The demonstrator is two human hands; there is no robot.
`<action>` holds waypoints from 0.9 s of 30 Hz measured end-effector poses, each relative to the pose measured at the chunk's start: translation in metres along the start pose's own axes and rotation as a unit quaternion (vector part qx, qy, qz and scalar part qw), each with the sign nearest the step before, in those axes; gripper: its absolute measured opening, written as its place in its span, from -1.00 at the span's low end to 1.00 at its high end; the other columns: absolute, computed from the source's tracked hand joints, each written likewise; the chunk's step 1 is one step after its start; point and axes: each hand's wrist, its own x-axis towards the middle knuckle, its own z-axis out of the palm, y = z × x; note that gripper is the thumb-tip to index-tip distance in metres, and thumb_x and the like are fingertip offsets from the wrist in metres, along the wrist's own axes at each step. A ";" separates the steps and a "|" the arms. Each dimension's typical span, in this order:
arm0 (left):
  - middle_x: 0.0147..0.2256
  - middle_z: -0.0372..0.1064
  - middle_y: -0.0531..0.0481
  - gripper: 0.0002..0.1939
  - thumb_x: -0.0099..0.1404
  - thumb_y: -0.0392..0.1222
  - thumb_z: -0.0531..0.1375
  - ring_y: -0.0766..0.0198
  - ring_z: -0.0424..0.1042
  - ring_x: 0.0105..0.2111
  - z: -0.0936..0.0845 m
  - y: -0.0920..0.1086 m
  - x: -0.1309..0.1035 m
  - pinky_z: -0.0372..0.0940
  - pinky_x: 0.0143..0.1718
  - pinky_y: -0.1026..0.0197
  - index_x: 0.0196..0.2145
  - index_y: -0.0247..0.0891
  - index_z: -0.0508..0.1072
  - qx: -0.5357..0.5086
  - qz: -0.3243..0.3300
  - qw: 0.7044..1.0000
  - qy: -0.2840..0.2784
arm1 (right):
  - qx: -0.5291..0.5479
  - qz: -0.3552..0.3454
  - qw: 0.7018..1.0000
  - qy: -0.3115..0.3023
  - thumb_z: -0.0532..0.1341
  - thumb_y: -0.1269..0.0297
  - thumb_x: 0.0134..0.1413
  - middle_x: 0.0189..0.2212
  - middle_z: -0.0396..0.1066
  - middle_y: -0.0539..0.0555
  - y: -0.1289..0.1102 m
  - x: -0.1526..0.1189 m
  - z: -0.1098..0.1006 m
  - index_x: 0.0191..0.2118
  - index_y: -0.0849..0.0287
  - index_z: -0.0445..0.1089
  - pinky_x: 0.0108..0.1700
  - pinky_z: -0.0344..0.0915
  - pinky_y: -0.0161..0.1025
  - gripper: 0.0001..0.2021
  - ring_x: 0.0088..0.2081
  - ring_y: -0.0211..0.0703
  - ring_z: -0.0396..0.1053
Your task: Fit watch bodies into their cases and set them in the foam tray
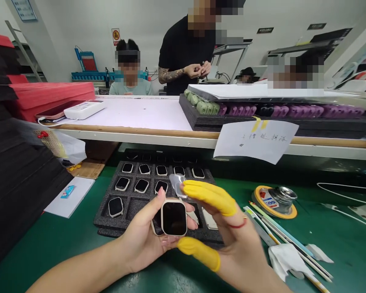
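Note:
My left hand (140,240) is closed around a smartwatch case (174,218) with a pale frame and a dark screen facing me. A second watch case (156,226) shows partly behind it in the same palm. My right hand (225,228) wears yellow finger cots; its thumb is apart from the upper fingers, near the watch's lower edge. At the tips of the upper fingers is a small clear film (177,185), seemingly pinched between them. Behind both hands lies a dark foam tray (134,207) with several watch cases in its slots.
Right of my hands are a tape roll (262,201) with a metal jar (283,197), several thin sticks (293,240) and a crumpled white tissue (288,260). A shelf (131,114) spans above the tray. Dark foam stacks (24,195) stand left. Other people are beyond the shelf.

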 end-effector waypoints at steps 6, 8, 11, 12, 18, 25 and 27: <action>-0.38 0.53 -0.15 -0.38 0.11 0.32 0.32 0.48 0.13 -0.62 0.001 0.000 0.001 0.05 -0.56 0.40 -0.25 -0.39 0.64 0.025 0.000 1.000 0.003 | 0.013 0.024 0.997 -0.079 0.45 0.19 0.04 0.02 0.45 0.02 0.004 0.002 0.009 0.19 -0.15 0.24 0.12 0.44 -0.20 -0.38 0.00 -0.09 0.50; -0.37 0.54 -0.15 -0.38 0.12 0.31 0.32 0.49 0.14 -0.62 0.001 0.000 0.001 0.02 -0.56 0.40 -0.24 -0.39 0.64 0.027 0.002 1.000 -0.008 | 0.018 0.029 0.996 -0.085 0.44 0.20 0.06 0.04 0.45 0.03 0.002 0.000 0.009 0.22 -0.17 0.22 0.12 0.45 -0.20 -0.37 0.01 -0.08 0.50; -0.39 0.52 -0.14 -0.43 0.16 0.27 0.32 0.49 0.15 -0.63 0.001 0.000 0.001 -0.01 -0.55 0.39 -0.25 -0.38 0.63 0.016 0.007 0.999 -0.028 | 0.034 0.032 0.993 -0.106 0.38 0.26 0.14 0.19 0.36 0.10 -0.001 -0.002 0.005 0.32 -0.14 0.09 0.21 0.39 -0.10 -0.30 0.16 0.01 0.41; -0.40 0.51 -0.13 -0.45 0.18 0.25 0.31 0.50 0.14 -0.63 0.001 0.000 0.001 -0.02 -0.55 0.39 -0.25 -0.38 0.63 0.011 0.010 0.999 -0.033 | 0.049 0.027 0.994 -0.094 0.33 0.30 0.19 0.24 0.31 0.12 -0.001 -0.003 0.002 0.35 -0.12 0.06 0.25 0.35 -0.06 -0.31 0.21 0.03 0.37; -0.40 0.49 -0.16 -0.50 0.25 0.19 0.28 0.50 0.11 -0.64 0.001 0.001 0.001 -0.06 -0.56 0.38 -0.27 -0.40 0.61 -0.007 0.017 0.999 -0.045 | 0.010 -0.014 0.999 0.038 0.29 0.46 0.19 -0.06 0.59 0.07 0.007 -0.007 -0.020 0.14 -0.13 0.41 -0.06 0.61 -0.01 -0.55 -0.11 0.10 0.60; -0.57 0.27 0.07 -0.51 0.19 0.21 0.32 0.50 0.07 -0.65 0.000 0.000 0.003 -0.04 -0.57 0.39 -0.33 -0.37 0.59 -0.009 0.003 0.999 -0.038 | -0.038 -0.064 0.997 -0.022 0.20 0.31 0.29 0.00 0.57 0.07 -0.007 -0.018 -0.017 0.17 -0.04 0.43 0.06 0.54 -0.06 -0.64 -0.05 0.07 0.58; -0.55 0.28 0.07 -0.48 0.16 0.24 0.33 0.50 0.07 -0.65 -0.002 0.000 0.003 -0.03 -0.56 0.39 -0.32 -0.37 0.59 -0.003 -0.003 1.000 -0.025 | -0.060 -0.113 0.992 -0.006 0.10 0.30 0.36 -0.01 0.57 0.06 -0.007 -0.018 -0.010 0.19 -0.01 0.41 0.06 0.54 -0.14 -0.64 -0.04 0.01 0.57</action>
